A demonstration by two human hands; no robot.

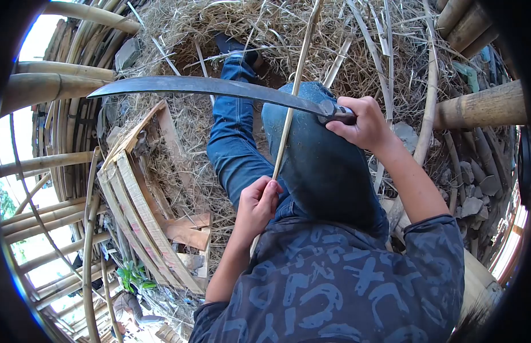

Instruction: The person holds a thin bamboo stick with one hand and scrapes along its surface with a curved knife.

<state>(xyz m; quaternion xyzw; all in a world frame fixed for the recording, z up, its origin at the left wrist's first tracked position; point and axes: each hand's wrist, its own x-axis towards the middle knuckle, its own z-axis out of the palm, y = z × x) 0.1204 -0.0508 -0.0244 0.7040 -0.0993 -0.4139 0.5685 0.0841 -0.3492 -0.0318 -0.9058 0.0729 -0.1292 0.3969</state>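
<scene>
My right hand (366,123) is closed around the handle of a machete (202,87), whose long curved blade points left across my knees. In my left hand (258,201) I grip a thin bamboo strip (285,137) near its lower part. The strip runs up and away past my raised knee to the top of the view. The blade crosses the strip beside the knee; whether its edge touches the strip I cannot tell. The strip's lower end goes out of sight behind my left hand and arm.
Shavings (191,23) cover the ground around my legs. A wooden slatted crate (140,211) lies at the left. Bamboo poles (54,86) stack up at the left, and a thick bamboo pole (482,106) juts in from the right. Broken stones (474,200) lie at the right.
</scene>
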